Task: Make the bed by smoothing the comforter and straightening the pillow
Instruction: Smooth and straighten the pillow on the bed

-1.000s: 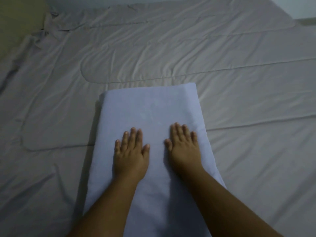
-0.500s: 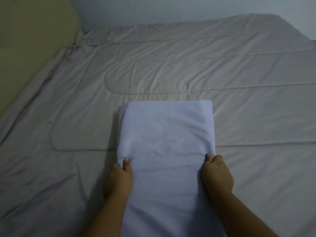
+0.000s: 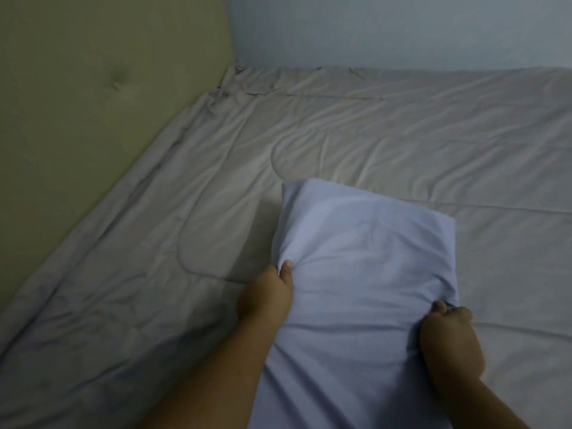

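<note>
A pale blue pillow lies lengthwise in front of me, its far end raised off the grey quilted comforter and throwing a shadow to the left. My left hand grips the pillow's left edge, thumb on top, bunching the cloth. My right hand grips the right edge in the same way. The comforter covers the whole bed with shallow wrinkles, most of them near the far left corner.
A padded olive-green headboard runs along the left side of the bed. A pale blue wall stands behind the far edge. The comforter is bunched at the corner where headboard and wall meet.
My hands went from flat on top of the pillow to gripping its two side edges. The pillow's far end has lifted and turned slightly. My view has swung left toward the headboard.
</note>
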